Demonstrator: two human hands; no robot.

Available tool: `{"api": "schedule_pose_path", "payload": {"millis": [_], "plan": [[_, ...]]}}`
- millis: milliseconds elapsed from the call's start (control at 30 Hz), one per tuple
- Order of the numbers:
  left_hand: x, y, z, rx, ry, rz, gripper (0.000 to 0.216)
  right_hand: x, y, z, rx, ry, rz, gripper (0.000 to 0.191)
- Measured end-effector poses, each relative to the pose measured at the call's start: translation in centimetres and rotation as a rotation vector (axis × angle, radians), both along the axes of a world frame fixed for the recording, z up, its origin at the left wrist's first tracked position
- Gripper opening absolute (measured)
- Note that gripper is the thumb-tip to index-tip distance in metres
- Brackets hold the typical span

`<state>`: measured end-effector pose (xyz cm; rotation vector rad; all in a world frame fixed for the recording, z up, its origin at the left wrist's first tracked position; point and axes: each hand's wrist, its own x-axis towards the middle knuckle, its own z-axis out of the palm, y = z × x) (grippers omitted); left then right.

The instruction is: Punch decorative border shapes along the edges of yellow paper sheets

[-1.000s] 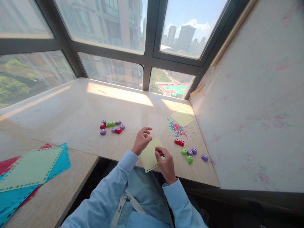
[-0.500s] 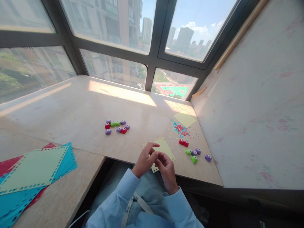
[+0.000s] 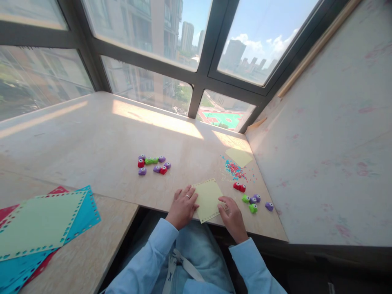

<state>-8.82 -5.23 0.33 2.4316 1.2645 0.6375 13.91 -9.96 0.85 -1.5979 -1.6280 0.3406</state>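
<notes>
A pale yellow paper sheet (image 3: 208,199) with punched edges lies flat at the near edge of the stone sill (image 3: 101,143). My left hand (image 3: 183,206) rests open and flat on the sill, its fingertips on the sheet's left edge. My right hand (image 3: 232,215) lies at the sheet's right edge with its fingers bent down onto the paper. Just right of it sit small red punches (image 3: 239,187), green punches (image 3: 249,203) and purple punches (image 3: 263,202).
Another cluster of small punches (image 3: 154,164) lies farther out. Red and blue paper confetti (image 3: 234,170) is scattered by a second yellow sheet (image 3: 239,156). Punched green, blue and red sheets (image 3: 43,222) are stacked at the left. A wall panel (image 3: 324,134) rises on the right.
My hands held the yellow sheet up between them before. Now the sheet lies flat on the sill and the hands have moved apart to its left and right edges.
</notes>
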Motion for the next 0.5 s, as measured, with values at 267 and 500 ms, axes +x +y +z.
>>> {"api": "schedule_pose_path", "payload": {"millis": [267,500], "plan": [[-2.0,3.9,0.0,-0.005,-0.133,-0.007,0.042,1.3,-0.4,-2.7,0.134,-0.346,0.076,0.022],[-6.1,6.3,0.8,0.220,-0.307,0.473,0.027,0.6,-0.3,-3.4,0.217,-0.443,0.035,0.024]]}}
